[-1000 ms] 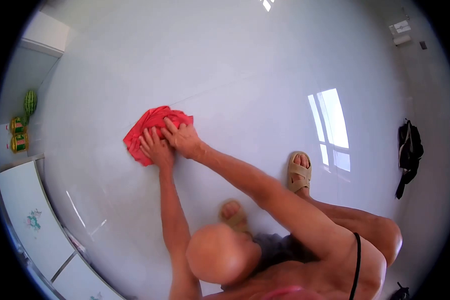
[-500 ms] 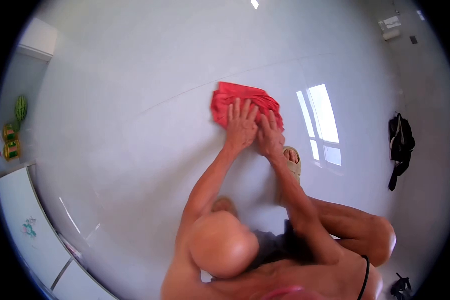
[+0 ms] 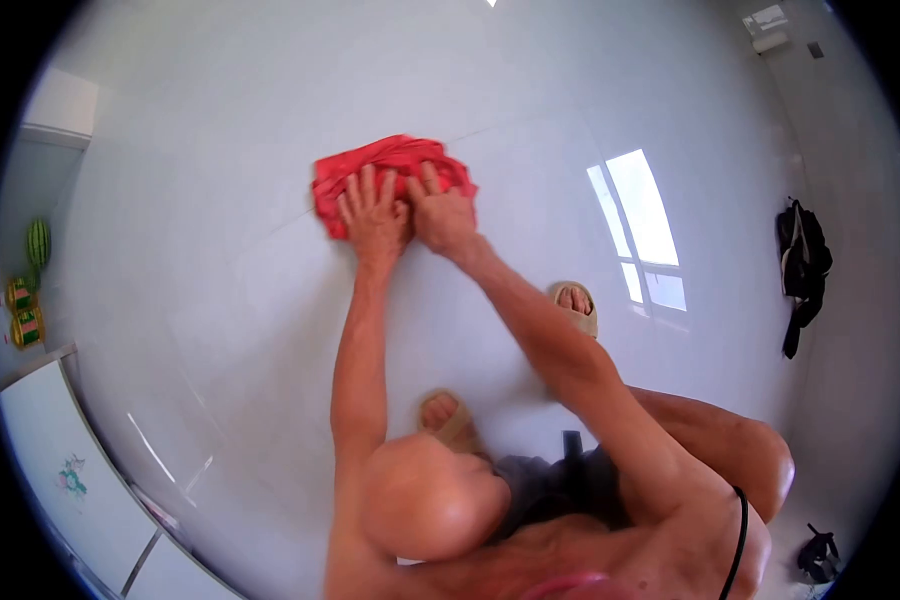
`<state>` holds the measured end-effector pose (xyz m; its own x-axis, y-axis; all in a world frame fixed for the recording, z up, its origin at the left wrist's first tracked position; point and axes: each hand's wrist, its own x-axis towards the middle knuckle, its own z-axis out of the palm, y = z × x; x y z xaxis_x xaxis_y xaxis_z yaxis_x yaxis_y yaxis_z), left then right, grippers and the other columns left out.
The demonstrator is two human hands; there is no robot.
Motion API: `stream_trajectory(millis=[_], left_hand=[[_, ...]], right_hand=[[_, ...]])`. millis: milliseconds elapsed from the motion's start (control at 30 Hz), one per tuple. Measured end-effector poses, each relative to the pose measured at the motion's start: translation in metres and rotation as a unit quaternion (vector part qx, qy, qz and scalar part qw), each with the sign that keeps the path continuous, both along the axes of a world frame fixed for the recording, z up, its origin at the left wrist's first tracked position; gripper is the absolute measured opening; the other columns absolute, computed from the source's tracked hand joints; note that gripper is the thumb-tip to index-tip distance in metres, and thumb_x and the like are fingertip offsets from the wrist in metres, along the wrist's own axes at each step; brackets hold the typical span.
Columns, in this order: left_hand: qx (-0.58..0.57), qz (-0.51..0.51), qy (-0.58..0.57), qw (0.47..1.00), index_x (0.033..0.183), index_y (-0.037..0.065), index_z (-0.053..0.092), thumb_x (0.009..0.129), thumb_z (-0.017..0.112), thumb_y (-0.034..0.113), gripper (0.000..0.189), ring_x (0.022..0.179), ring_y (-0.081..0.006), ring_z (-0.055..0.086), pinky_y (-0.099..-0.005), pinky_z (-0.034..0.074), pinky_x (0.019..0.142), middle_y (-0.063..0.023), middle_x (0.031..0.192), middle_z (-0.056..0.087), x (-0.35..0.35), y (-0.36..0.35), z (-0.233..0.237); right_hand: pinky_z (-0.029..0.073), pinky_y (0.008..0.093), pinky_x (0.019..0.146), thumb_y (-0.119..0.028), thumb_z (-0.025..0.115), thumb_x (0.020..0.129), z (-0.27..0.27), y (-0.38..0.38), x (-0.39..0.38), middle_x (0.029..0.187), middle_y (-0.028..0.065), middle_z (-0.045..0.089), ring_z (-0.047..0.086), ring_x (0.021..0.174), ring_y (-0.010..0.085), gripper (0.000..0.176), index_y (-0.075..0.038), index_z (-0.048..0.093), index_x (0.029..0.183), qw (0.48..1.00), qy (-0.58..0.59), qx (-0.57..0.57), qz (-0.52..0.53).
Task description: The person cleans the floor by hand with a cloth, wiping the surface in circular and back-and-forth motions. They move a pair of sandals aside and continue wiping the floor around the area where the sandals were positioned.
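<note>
**Pressing a crumpled red cloth [image 3: 395, 152] against the floor [image 3: 220, 300]**

Left hand [image 3: 375, 222] lies palm down, fingers spread over the folds; right hand [image 3: 444, 216] rests just beside it, fingers extended. The cloth sits on glossy pale tile, ahead of both tan sandals [image 3: 458, 428].

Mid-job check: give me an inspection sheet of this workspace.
Surface: pale, glossy floor with bright window-like reflections.
Job's things: red cloth, rumpled, on the floor.
Clutter: black bundle at the right, another lower right; identities unclear.
Hands: left hand and right hand both on the cloth.
Cables: black cord or strap at the right shoulder; can't tell which.
Surroundings: striped green melon and flower-decorated cabinet at the left.
</note>
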<state>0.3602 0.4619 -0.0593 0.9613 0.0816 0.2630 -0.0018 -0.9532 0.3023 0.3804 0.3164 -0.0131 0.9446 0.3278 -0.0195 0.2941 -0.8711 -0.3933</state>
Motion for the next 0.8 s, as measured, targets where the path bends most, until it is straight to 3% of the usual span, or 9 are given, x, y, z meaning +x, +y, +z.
stream_trajectory(millis=[67,133,333,433,533,567,667,700,800], left_hand=[[0.007,0.038,0.006,0.999,0.154,0.022,0.057,0.097,0.062,0.027,0.058,0.157,-0.0410,0.034,-0.0628,0.022,0.128,-0.0132,0.168,0.042,-0.021,0.021,0.001],[0.006,0.038,0.035,0.999,0.157,0.022,0.052,0.099,0.060,0.026,0.059,0.158,-0.0411,0.031,-0.0625,0.021,0.128,-0.0134,0.170,0.039,-0.046,0.032,0.000],[-0.001,0.016,0.093,0.995,0.162,0.021,0.048,0.102,0.055,0.022,0.060,0.160,-0.0418,0.027,-0.0618,0.018,0.129,-0.0156,0.173,0.032,-0.065,0.038,0.017],[-0.016,0.013,0.095,0.995,0.161,0.020,0.049,0.101,0.055,0.021,0.061,0.160,-0.0432,0.026,-0.0636,0.019,0.128,-0.0160,0.173,0.032,-0.063,0.038,0.016],[-0.013,0.009,0.089,0.996,0.161,0.021,0.050,0.100,0.055,0.025,0.061,0.159,-0.0444,0.026,-0.0646,0.019,0.127,-0.0163,0.173,0.032,-0.063,0.042,0.008],[-0.008,0.009,0.079,0.997,0.161,0.021,0.050,0.100,0.055,0.026,0.061,0.159,-0.0445,0.026,-0.0647,0.019,0.127,-0.0164,0.173,0.032,-0.063,0.043,0.003],[0.000,0.004,0.084,0.996,0.161,0.021,0.050,0.100,0.055,0.029,0.062,0.159,-0.0454,0.026,-0.0650,0.019,0.127,-0.0168,0.173,0.033,-0.063,0.042,0.004],[0.001,0.002,0.090,0.996,0.161,0.021,0.050,0.100,0.056,0.029,0.062,0.158,-0.0460,0.026,-0.0649,0.020,0.127,-0.0172,0.172,0.033,-0.063,0.042,0.008],[-0.003,-0.030,0.079,0.996,0.160,0.022,0.050,0.099,0.058,0.033,0.063,0.157,-0.0494,0.027,-0.0683,0.022,0.125,-0.0182,0.172,0.033,-0.070,0.039,0.007]], right_hand=[[0.057,0.0609,0.077,-0.026,0.061,0.099,0.000,0.029,-0.013,0.170,0.0286,0.031,0.066,0.105,0.0508,0.060,-0.009,0.049,0.156,0.998,0.045,0.002,0.034],[0.058,0.0577,0.079,-0.021,0.066,0.096,0.009,0.033,-0.032,0.166,0.0310,0.035,0.067,0.095,0.0478,0.064,-0.007,0.048,0.156,0.996,0.059,0.001,0.073],[0.059,0.0516,0.070,-0.012,0.073,0.090,0.022,0.000,-0.031,0.166,0.0305,0.035,0.071,0.091,0.0387,0.072,-0.009,0.046,0.157,0.976,0.029,-0.067,0.203],[0.059,0.0499,0.069,-0.013,0.072,0.091,0.049,-0.017,-0.007,0.157,0.0279,0.045,0.074,0.089,0.0335,0.063,-0.007,0.050,0.149,0.951,0.056,-0.109,0.284],[0.059,0.0510,0.071,-0.007,0.069,0.092,0.097,-0.032,0.022,0.150,0.0290,0.049,0.074,0.089,0.0394,0.057,-0.004,0.049,0.144,0.893,0.136,-0.201,0.378],[0.059,0.0503,0.073,-0.006,0.067,0.094,0.122,-0.038,0.032,0.146,0.0289,0.051,0.074,0.096,0.0391,0.048,-0.003,0.050,0.139,0.869,0.155,-0.258,0.392],[0.058,0.0479,0.080,-0.021,0.062,0.104,0.163,-0.074,0.063,0.143,0.0277,0.055,0.073,0.100,0.0374,0.047,-0.003,0.048,0.145,0.865,0.083,-0.295,0.397],[0.059,0.0478,0.081,-0.018,0.057,0.104,0.197,-0.084,0.066,0.124,0.0233,0.062,0.072,0.103,0.0364,0.037,0.000,0.053,0.136,0.880,0.054,-0.281,0.379],[0.057,0.0487,0.075,-0.019,0.064,0.103,0.230,-0.123,0.072,0.116,0.0201,0.060,0.071,0.097,0.0369,0.042,0.002,0.052,0.138,0.897,0.001,-0.296,0.329]])
